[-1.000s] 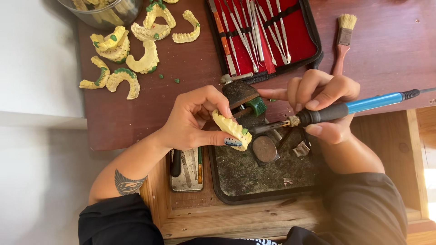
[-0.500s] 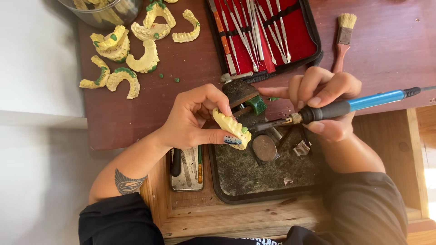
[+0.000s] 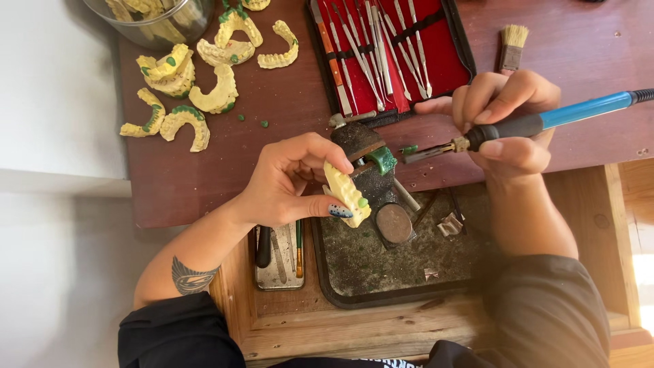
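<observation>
While the left hand (image 3: pixel 286 180) pinched a chalky yellow plaster teeth mould (image 3: pixel 345 194) dotted with green wax above the dark tray (image 3: pixel 354 272), the right hand (image 3: pixel 507 123) was wrapped around a blue-handled heated tool (image 3: pixel 538 123), its metal tip at a green lump (image 3: pixel 383 161). A red-lined case (image 3: pixel 436 61) held slim steel instruments (image 3: pixel 371 48). More horseshoe-shaped moulds (image 3: pixel 197 88) lay on the brown table (image 3: pixel 272 136).

Yellow dental cast (image 3: pixel 346 194) with green wax dabs, tilted; blue-handled heated wax tool (image 3: pixel 538 123), tip leftward.
</observation>
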